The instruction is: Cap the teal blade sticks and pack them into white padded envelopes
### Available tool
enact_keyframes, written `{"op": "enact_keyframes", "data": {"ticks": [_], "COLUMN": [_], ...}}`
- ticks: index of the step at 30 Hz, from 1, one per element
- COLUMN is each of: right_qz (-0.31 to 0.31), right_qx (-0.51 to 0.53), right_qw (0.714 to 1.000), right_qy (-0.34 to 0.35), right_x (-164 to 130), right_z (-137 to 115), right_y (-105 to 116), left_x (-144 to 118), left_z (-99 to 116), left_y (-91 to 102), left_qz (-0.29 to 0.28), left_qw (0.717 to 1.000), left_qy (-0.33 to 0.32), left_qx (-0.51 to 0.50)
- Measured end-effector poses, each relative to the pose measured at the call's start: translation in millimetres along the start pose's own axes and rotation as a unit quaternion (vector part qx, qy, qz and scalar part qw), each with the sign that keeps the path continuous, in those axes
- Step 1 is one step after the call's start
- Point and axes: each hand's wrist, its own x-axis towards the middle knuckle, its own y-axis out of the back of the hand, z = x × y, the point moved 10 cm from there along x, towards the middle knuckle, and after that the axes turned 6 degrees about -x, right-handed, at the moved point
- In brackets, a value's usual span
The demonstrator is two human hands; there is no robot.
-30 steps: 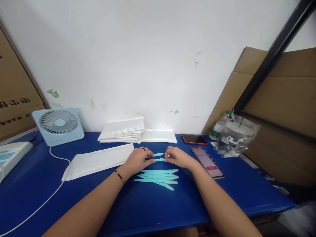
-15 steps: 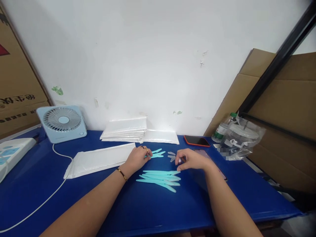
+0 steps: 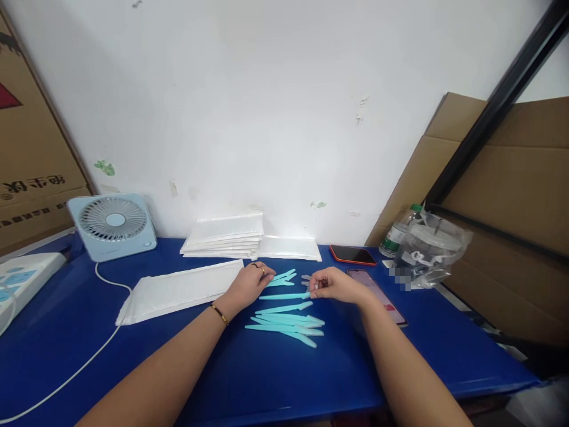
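My right hand (image 3: 335, 284) is closed in a pinch at the blade end of one turquoise eyebrow razor (image 3: 282, 296), which lies crosswise with its handle pointing left. Curled at the handle ends of a small fan of similar razors (image 3: 284, 279) is my left hand (image 3: 250, 281), its fingers pressed together on them. Nearer to me, several more turquoise razors (image 3: 282, 322) lie loosely overlapped, blade ends to the right. Small clear plastic covers (image 3: 304, 278) rest just beyond my right fingertips, partly hidden by them.
White padded mailers (image 3: 224, 228) are stacked against the wall, and a single mailer (image 3: 173, 290) lies left of my hands. A blue fan (image 3: 115, 222) with its white cable stands at left. Two phones, one red-edged (image 3: 352, 255), and a bagged cup (image 3: 433, 246) are at right.
My right hand has shifted slightly left and now pinches a razor, drawn from the near pile toward the far side. Another razor lies apart from that pile. The left hand stays nearly still.
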Motion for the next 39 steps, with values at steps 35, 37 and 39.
{"op": "enact_keyframes", "data": {"ticks": [35,37,39], "right_qz": [0.153,0.125,0.048], "right_qx": [-0.183,-0.166,-0.151], "right_qw": [0.971,0.978,0.987], "right_qy": [0.003,0.007,0.025], "right_x": [2.9,-1.3,-4.7], "right_z": [7.1,2.3,-6.6], "right_y": [29.4,26.1,9.6], "left_x": [-7.7,-9.0,-10.0], "left_z": [9.7,10.3,10.9], "left_y": [1.8,2.4,0.1], "left_qz": [-0.021,-0.016,-0.017], "left_qw": [0.989,0.988,0.987], "left_qy": [0.023,0.011,0.005], "left_qx": [0.147,0.155,0.159]}}
